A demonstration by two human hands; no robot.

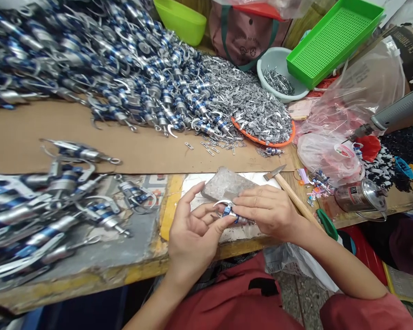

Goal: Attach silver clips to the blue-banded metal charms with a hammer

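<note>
Beside the stone block [215, 183], left hand [192, 233] and right hand [273, 211] grip one blue-silver fitting [228, 210] — best held steady, without bending its hook [223, 202].

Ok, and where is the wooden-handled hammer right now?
The hammer lies right of centre in the head view, just right of the grey stone block, beside the right hand.

Lighting fairly brightly and evenly, glinting off metal parts [64, 183] and bag [325, 158], darkening under the desk [134, 274]; blurring leftward, stretching towards the edges.
</note>
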